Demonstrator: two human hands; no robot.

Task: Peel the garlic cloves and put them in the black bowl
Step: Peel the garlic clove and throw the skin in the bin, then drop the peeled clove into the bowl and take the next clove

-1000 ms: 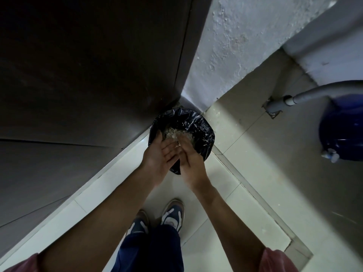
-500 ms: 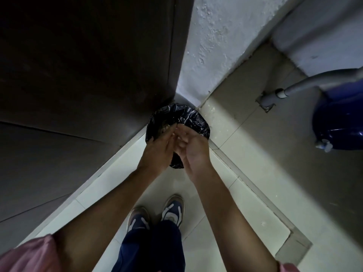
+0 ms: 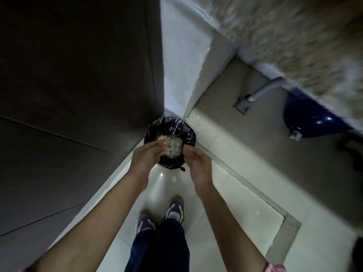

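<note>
A small bin lined with a black plastic bag (image 3: 188, 132) stands on the floor in the corner. Pale papery garlic skins (image 3: 173, 145) lie heaped inside it. My left hand (image 3: 146, 155) and my right hand (image 3: 198, 163) hover just above the bin's near rim, a short gap between them. Both look empty with fingers loosely extended; they are motion-blurred. No garlic cloves and no black bowl are in view.
A dark door or cabinet face (image 3: 78, 75) fills the left. A white wall corner (image 3: 184, 61) rises behind the bin. At the right are a grey pipe (image 3: 265, 88), a blue container (image 3: 310, 120) and a speckled counter edge (image 3: 294, 36). My shoes (image 3: 174, 210) stand on pale tiles.
My hands were pressed together over the bin, rubbing; now they have drawn apart, uncovering the skins. The view has tilted, bringing the counter edge into sight.
</note>
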